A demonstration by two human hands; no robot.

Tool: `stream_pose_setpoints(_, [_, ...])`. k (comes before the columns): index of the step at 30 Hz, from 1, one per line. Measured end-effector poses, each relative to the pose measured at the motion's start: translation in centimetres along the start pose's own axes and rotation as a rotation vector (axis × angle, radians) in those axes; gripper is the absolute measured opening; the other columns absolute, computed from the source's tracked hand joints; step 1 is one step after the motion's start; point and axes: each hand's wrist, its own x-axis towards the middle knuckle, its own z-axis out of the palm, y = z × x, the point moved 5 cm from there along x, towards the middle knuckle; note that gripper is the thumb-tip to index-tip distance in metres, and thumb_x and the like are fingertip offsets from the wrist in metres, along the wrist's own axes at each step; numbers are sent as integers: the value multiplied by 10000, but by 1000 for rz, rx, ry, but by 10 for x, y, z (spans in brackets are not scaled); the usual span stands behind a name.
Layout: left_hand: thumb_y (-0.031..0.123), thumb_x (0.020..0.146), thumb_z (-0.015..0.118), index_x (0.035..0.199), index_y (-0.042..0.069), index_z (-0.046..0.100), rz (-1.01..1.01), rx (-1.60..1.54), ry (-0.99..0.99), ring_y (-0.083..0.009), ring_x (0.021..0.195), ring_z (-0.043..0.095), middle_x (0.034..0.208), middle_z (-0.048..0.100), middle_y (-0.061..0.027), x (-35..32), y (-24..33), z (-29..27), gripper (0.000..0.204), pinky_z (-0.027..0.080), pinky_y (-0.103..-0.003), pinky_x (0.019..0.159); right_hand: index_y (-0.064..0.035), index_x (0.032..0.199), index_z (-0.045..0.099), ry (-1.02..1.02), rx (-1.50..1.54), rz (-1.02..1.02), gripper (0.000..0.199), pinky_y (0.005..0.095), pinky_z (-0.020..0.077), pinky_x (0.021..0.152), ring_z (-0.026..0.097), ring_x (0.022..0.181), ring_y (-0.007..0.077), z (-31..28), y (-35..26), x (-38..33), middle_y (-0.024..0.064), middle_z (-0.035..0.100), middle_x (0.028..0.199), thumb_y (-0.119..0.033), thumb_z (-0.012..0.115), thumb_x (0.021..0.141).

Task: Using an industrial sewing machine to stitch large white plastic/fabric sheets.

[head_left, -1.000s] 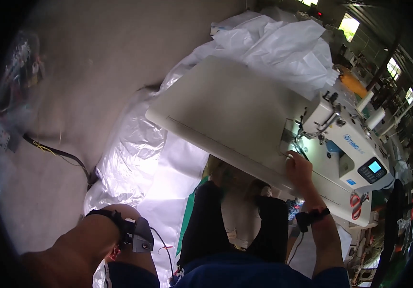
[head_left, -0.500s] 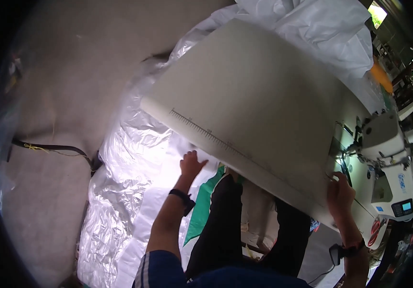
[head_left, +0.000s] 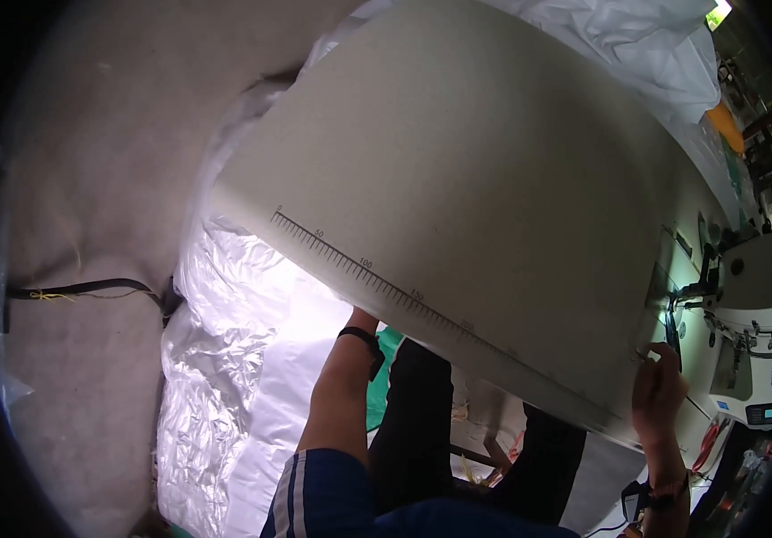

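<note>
A pale sewing table (head_left: 458, 179) with a ruler scale printed along its near edge fills the middle. My left hand (head_left: 364, 319) reaches beneath that edge, so its fingers are hidden; only the part beside the wrist shows. Beside the sewing machine (head_left: 758, 314), at the table's right end, is my right hand (head_left: 659, 391). Its fingers are curled together in a pinch at the tabletop. A small thin thing shows at the fingertips, too small to name. Green material (head_left: 381, 381) hangs below the table, next to my left forearm.
Shiny white plastic sheeting (head_left: 211, 359) spreads left of my legs, and more white sheeting (head_left: 619, 45) lies past the far edge. A red-handled tool (head_left: 707, 446) rests right of my right hand. A black cable (head_left: 90, 288) runs along the floor at left.
My left hand has gone from beside the table's near edge to underneath it, out of sight. My right hand remains by the machine, still pinched. The view has shifted slightly.
</note>
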Motion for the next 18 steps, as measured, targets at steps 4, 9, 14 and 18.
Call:
stream_pose_setpoints(4, [417,859,568,1126,98,632,-149,-162,-33,-321,973,659,1028,675,-170,-5,-63,-16,421,530,-474,791,-35,1022,582,26,-9,-46,164,327,339,441,440,414,193,-1,0,0,56,428,523,-36,525,868])
stream_pose_setpoints(9, [252,892,495,893,23,612,-709,-397,512,-356,760,645,847,673,-198,-80,-285,-105,257,505,-471,725,-38,1020,588,60,-11,-81,176,345,376,448,503,430,231,-5,-6,0,82,462,530,-32,529,854])
stream_pose_setpoints(14, [274,957,460,899,7,556,-681,-580,860,-325,778,585,881,608,-179,-112,-328,-146,290,476,-434,712,-68,1012,593,108,-1,-86,166,389,408,468,549,467,292,-10,-9,-3,112,500,544,-60,522,862])
stream_pose_setpoints(18, [215,985,481,1153,11,545,119,-549,444,-245,975,600,1072,621,-167,-100,-83,-158,272,499,-368,826,-89,1003,599,156,5,-97,148,429,426,488,582,514,330,-8,-4,-6,131,537,570,-102,545,866])
